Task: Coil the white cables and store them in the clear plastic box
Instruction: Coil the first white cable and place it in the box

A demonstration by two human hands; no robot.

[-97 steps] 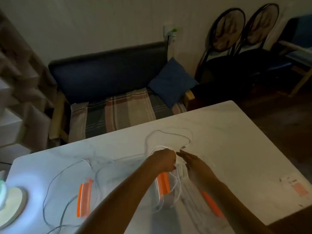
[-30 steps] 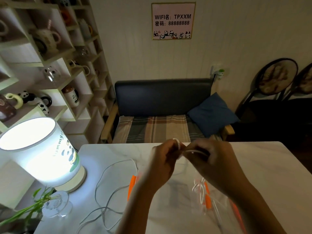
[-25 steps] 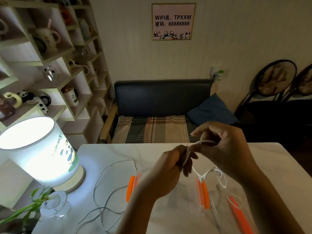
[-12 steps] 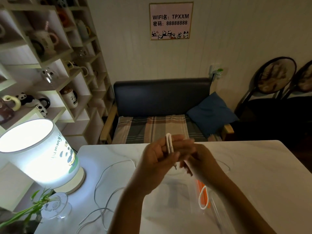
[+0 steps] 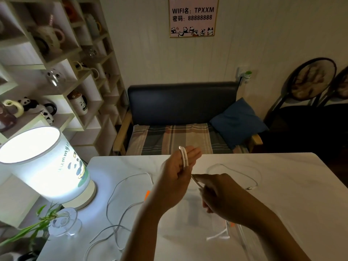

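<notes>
In the head view we see the left hand point(image 5: 177, 172) raised above the bench point(image 5: 293, 204), its grip closed round a folded white cable point(image 5: 184, 158). The doubled strands stand nearly upright against the fingers, their bend pointing up and away from us, the long axis running from the palm toward the fingertips. From the bottom of that fold the cable runs down and to the right into the right hand point(image 5: 220, 196), whose fingers are curled and pinch the strand just below the left hand; the two hands are close together.

A second white cable point(image 5: 243, 174) lies in a loose open loop on the bench beyond the right hand, its plug end at the right. A third cable point(image 5: 120, 210) sprawls in long curves on the left side of the bench.

The clear plastic box point(image 5: 190, 219) sits on the bench under both forearms, with orange latches at its sides and a short white loop showing near its right edge; we cannot tell whether that loop is inside the box.

The bench is white marble-patterned. A lit panda lamp point(image 5: 43, 164) and a glass vase with green leaves point(image 5: 64, 223) stand at its left. Behind are a dark sofa point(image 5: 180, 102) with a plaid seat and blue cushion point(image 5: 239, 121), a shelf of mugs point(image 5: 56, 78), and a WiFi sign point(image 5: 193, 16) on the wall.
</notes>
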